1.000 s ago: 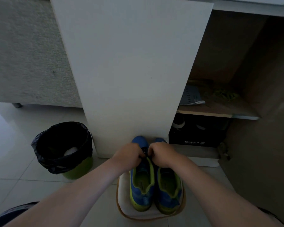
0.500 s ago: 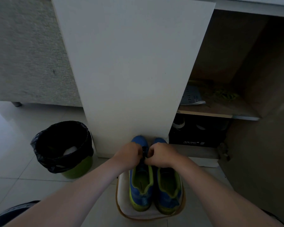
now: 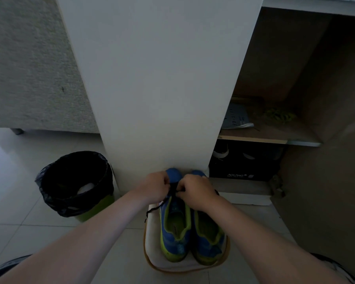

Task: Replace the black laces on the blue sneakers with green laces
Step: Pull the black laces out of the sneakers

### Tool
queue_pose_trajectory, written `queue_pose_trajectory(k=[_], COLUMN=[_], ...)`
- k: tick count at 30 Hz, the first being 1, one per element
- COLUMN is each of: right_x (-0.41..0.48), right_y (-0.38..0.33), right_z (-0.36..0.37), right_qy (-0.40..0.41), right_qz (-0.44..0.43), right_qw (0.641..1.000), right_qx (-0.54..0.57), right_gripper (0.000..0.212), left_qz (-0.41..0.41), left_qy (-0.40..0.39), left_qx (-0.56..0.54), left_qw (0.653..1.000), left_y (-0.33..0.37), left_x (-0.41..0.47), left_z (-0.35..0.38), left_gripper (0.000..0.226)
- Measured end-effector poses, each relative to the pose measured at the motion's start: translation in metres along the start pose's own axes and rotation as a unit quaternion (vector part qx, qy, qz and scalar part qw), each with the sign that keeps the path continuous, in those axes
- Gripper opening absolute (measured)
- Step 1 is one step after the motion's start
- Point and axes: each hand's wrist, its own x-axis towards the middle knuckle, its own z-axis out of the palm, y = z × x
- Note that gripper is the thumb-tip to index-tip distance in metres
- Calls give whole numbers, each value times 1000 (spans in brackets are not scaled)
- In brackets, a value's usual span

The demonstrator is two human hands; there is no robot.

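Observation:
Two blue sneakers with yellow-green lining stand side by side on a small white stool (image 3: 152, 242), toes toward the cabinet. Over the left sneaker (image 3: 175, 228) my left hand (image 3: 155, 186) and my right hand (image 3: 195, 191) both pinch its black lace (image 3: 173, 186) near the toe end of the lacing. A loose end of the black lace (image 3: 152, 210) trails off the shoe's left side. The right sneaker (image 3: 208, 238) is partly under my right wrist. Green laces (image 3: 279, 115) lie bunched on the cabinet shelf at the right.
A white cabinet door (image 3: 156, 89) stands open straight ahead, just beyond the shoes. A bin with a black liner (image 3: 74, 181) sits on the tiled floor to the left. A black shoebox (image 3: 244, 167) and papers (image 3: 236, 119) fill the open cabinet.
My hands have shifted slightly toward the toe end of the left sneaker. A loose black lace end now hangs out on the shoe's left side.

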Motion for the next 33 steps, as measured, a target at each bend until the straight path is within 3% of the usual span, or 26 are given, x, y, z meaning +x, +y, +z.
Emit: queue_pose_trajectory(k=[4, 9, 12, 16, 18, 21, 23, 25, 27, 31, 33], right_x=[5, 6, 5, 1, 1, 3, 5, 8, 8, 8, 9], right_y=[-7, -5, -5, 2, 6, 3, -1, -4, -3, -2, 0], right_z=[-15, -15, -15, -6, -2, -3, -8, -13, -15, -12, -11], right_qy=[109, 102, 71, -28, -40, -14, 36, 75, 63, 27, 11], right_qz=[20, 13, 28, 37, 48, 42, 41, 43, 36, 39, 43], right_qw=[989, 991, 990, 996, 995, 996, 995, 988, 985, 980, 981], right_qx=[98, 89, 115, 74, 79, 75, 88, 124, 157, 191, 191], right_gripper=[14, 16, 16, 15, 18, 16, 17, 14, 11, 24, 26], left_qz=[41, 93, 55, -46, -70, -38, 28, 89, 117, 140, 116], left_qy=[-24, 26, 52, 46, 28, 30, 37, 32, 27, 43, 49], left_qx=[18, 74, 58, -114, -147, -82, 28, 66, 48, 198, 160], left_qw=[999, 993, 995, 991, 986, 995, 999, 993, 992, 969, 979], left_y=[7, 18, 18, 13, 10, 11, 15, 22, 27, 27, 24], left_x=[-7, -8, -7, -3, -2, -2, -3, -5, -7, -8, -8], left_z=[-6, -11, -14, -15, -13, -10, -14, -21, -28, -35, -35], left_gripper=[13, 16, 18, 18, 17, 15, 14, 22, 25, 17, 19])
